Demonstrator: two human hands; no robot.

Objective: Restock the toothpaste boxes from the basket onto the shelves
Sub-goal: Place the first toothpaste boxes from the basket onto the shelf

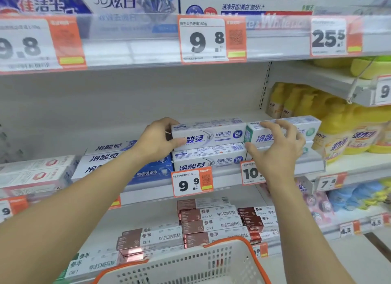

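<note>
I'm seeing the basket [211, 260] running off the bottom edge; my right hand [277, 148] is hiding the green-ended box's [304, 129] lettering.

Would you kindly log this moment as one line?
left hand: grips purple box | right hand: on green box | basket: below

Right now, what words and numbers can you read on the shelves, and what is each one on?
"9 8": price tag on the top shelf rail.
"25.5": price tag to its right.
"9 9": price tag under the toothpaste boxes.
"冷酸灵 专研抗敏": toothpaste box gripped by the left hand.
"3D炫白": box on the top shelf.
"4.5": small tag, lower right.
Small print and QR codes: too blurred.
</note>
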